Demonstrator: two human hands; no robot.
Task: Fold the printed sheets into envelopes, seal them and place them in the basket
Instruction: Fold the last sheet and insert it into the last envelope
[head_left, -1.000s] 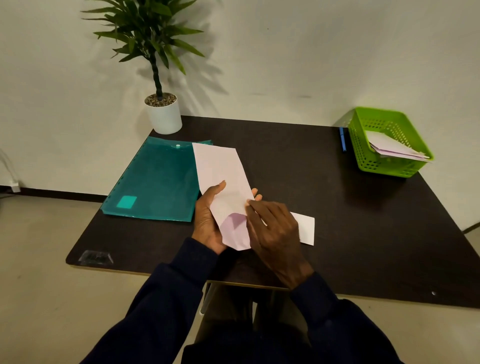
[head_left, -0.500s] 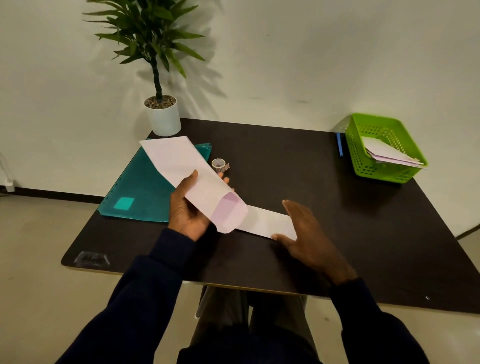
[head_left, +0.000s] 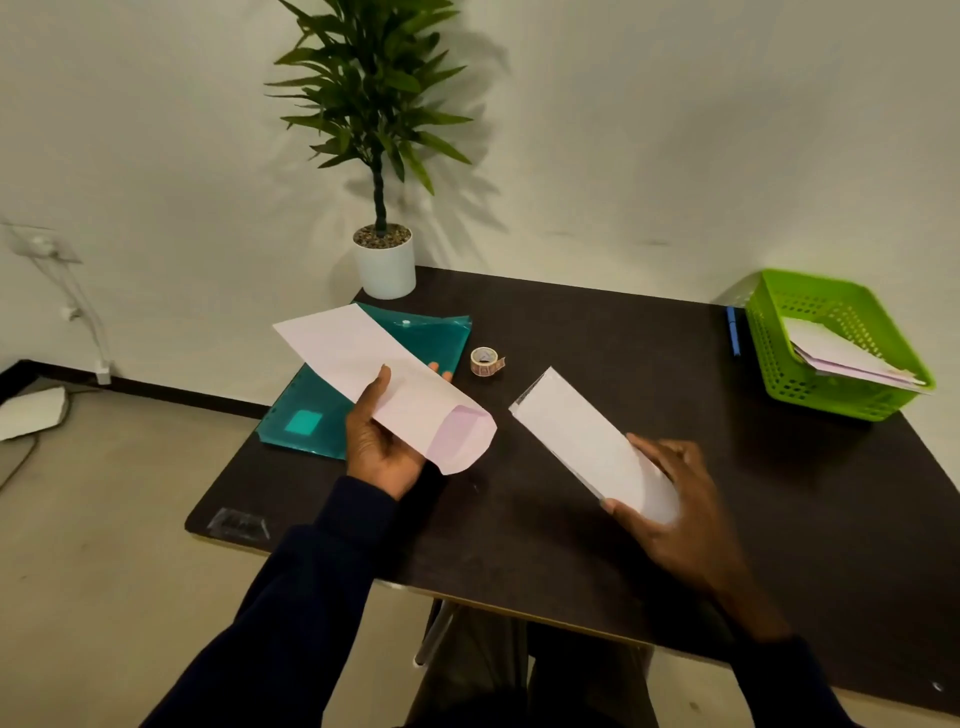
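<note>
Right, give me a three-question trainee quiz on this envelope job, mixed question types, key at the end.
1. True or false: the left hand holds the envelope with its flap open.
2. Multiple choice: the roll of stickers sits A) in the green basket, B) on the table beside the teal folder, C) in the right hand.
3. Fill in: the right hand holds a folded ____.

Key: 1 true; 2 B; 3 sheet.
</note>
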